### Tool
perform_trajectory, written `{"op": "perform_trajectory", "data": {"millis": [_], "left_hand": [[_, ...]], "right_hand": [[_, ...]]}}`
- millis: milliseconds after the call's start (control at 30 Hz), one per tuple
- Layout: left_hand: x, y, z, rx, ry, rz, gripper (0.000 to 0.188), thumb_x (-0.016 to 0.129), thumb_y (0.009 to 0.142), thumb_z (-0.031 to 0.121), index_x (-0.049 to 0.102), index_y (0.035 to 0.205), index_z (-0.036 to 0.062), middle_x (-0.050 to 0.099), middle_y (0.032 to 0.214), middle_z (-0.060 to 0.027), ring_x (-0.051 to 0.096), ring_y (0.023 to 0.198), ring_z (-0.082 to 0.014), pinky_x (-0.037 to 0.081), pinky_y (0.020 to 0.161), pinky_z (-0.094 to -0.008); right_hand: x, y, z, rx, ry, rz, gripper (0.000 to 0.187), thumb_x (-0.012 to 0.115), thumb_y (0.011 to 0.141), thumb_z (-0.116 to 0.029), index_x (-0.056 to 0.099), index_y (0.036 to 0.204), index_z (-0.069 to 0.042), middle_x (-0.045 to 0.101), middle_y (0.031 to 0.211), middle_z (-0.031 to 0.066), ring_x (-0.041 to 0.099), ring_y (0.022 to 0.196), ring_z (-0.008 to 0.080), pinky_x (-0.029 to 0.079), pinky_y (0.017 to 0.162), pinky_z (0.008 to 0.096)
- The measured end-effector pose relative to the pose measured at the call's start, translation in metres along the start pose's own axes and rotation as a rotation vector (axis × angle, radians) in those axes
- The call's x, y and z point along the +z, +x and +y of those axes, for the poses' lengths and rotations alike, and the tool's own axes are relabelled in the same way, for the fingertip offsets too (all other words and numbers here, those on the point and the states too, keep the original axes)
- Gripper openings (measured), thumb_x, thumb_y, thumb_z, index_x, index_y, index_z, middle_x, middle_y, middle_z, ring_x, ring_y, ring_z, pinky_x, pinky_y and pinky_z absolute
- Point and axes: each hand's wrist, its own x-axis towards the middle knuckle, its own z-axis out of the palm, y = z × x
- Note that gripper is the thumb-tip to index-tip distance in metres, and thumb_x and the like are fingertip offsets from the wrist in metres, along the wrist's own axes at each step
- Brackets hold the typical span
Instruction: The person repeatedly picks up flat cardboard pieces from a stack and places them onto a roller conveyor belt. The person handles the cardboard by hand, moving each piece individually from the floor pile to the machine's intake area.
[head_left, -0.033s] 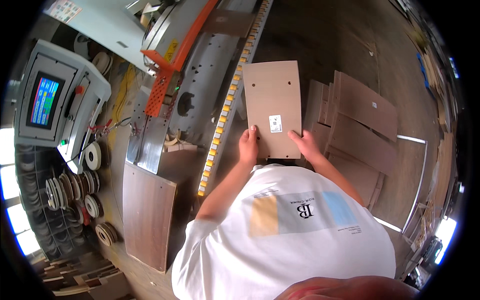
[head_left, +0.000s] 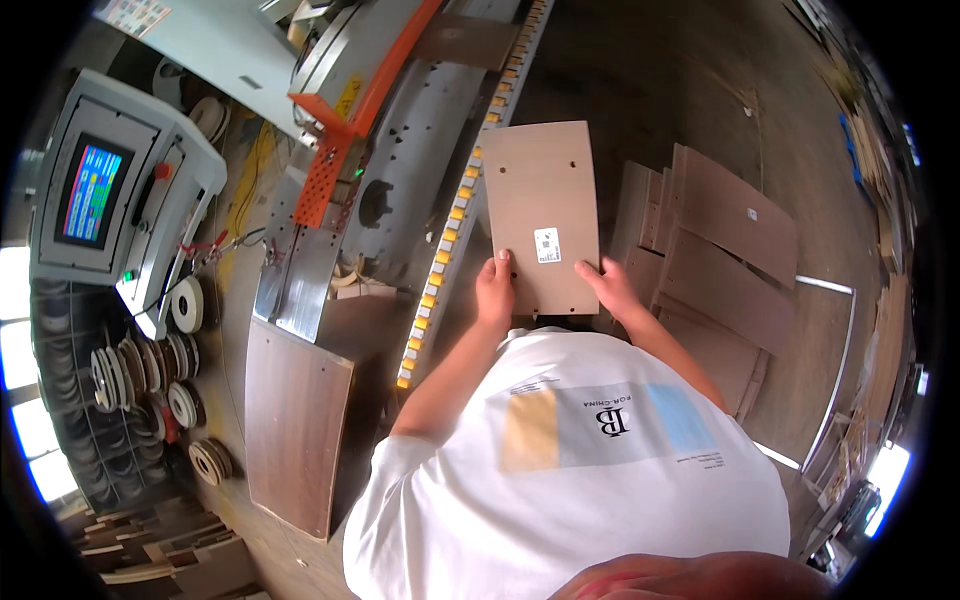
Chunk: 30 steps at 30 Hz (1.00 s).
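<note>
- We hold a drilled brown board [head_left: 540, 190] in front of our torso, long sides running away from us, white label [head_left: 547, 245] facing up.
- Our left hand [head_left: 494, 288] pinches its left edge near the close end, thumb on the face.
- Our right hand [head_left: 611, 288] pinches the right edge likewise, thumb on top.
- The board's far left corner overlaps the yellow roller rail [head_left: 436, 280] in our view; we cannot tell whether they touch.
- A narrow gap separates the board's right edge from the stacked brown panels [head_left: 728, 285].
- Beyond its far edge, we see open dark floor [head_left: 640, 80].
</note>
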Motion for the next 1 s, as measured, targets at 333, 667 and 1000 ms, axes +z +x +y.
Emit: {"op": "perform_trajectory", "data": {"millis": [333,667,1000], "left_hand": [[-0.168,0.010,0.034,0.043,-0.128,0.382,0.044,0.052,0.111,0.038,0.063,0.125,-0.0023,0.071,0.114,-0.0106,0.069,0.102,-0.0208,0.057,0.089,-0.0380],[-0.220,0.016,0.009,0.072,-0.276,0.519,0.034,0.062,0.104,0.028,0.058,0.128,0.0045,0.062,0.124,-0.0105,0.062,0.111,-0.0257,0.055,0.089,-0.0449],[-0.220,0.034,0.000,0.330,-0.088,0.683,0.080,0.070,0.097,0.016,0.025,0.164,0.0141,0.055,0.140,-0.0128,0.060,0.112,-0.0231,0.056,0.079,-0.0392]], "right_hand": [[-0.013,0.014,0.084,0.049,-0.009,-0.179,0.026,0.070,0.101,-0.028,0.072,0.110,-0.004,0.071,0.092,-0.0001,0.063,0.076,0.0072,0.051,0.068,0.0243],[-0.030,0.010,0.132,0.196,-0.145,-0.141,0.031,0.069,0.101,-0.031,0.072,0.115,-0.004,0.071,0.094,0.0018,0.063,0.078,0.0092,0.052,0.068,0.0266],[-0.034,0.007,0.150,0.208,-0.351,-0.199,0.031,0.073,0.096,-0.031,0.075,0.109,-0.002,0.074,0.091,0.0047,0.067,0.079,0.0123,0.055,0.074,0.0302]]}}
